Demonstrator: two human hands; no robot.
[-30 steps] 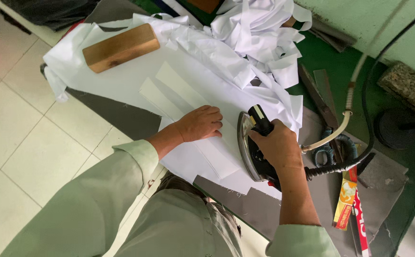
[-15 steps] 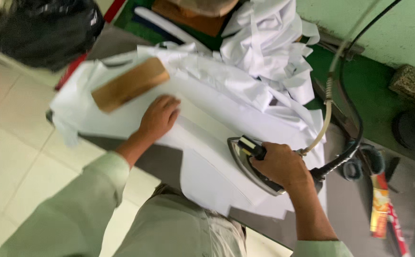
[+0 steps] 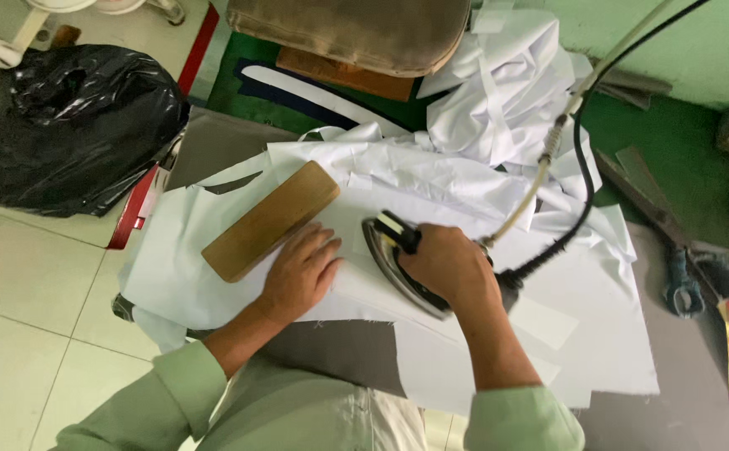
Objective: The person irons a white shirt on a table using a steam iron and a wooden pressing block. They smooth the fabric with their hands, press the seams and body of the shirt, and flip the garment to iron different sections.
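Left of the iron [image 3: 398, 263], by way of inventory, I log the following. Black plastic bag [image 3: 63, 125]: far left of the iron, on the floor, clear of the work. Wooden block [image 3: 271, 220]: lying flat on the white cloth [image 3: 172, 276] just left of the iron, apparently as a weight to keep it flat. My left hand [image 3: 302, 271]: open, palm down, fingers spread on the cloth between block and iron, gripping nothing, likely pinning the cloth taut. Iron: sole down on the cloth. My right hand [image 3: 448, 266]: wrapped fully round the iron's handle. Hose and cable [image 3: 548, 159]: rising up and away right of the iron, off the cloth. Heap of white cloth pieces [image 3: 506, 92]: behind and right of the iron. Scissors [image 3: 682, 280]: far right.
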